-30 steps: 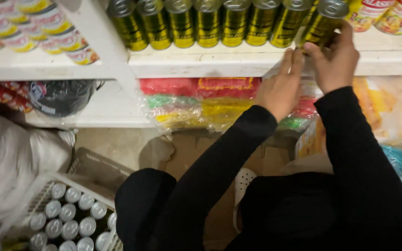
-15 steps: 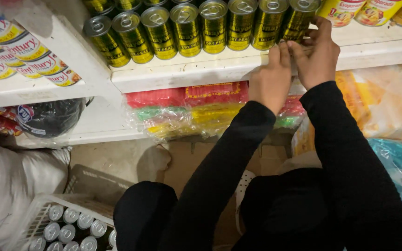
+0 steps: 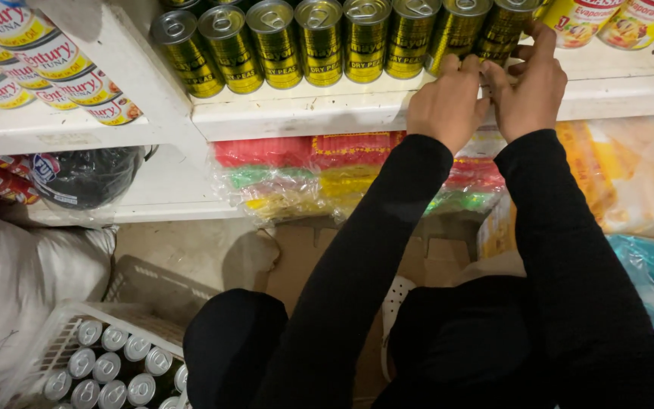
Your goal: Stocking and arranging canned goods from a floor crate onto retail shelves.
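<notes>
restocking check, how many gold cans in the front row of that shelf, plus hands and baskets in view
gold cans, front row: 8
hands: 2, left hand and right hand, both at the last cans on the right
white basket: 1
total: 11

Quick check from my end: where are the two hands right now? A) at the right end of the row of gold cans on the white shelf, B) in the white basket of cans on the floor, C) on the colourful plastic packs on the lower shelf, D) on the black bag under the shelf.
A: the left hand and right hand meet at the last gold cans on the white shelf, well above the basket.
</notes>
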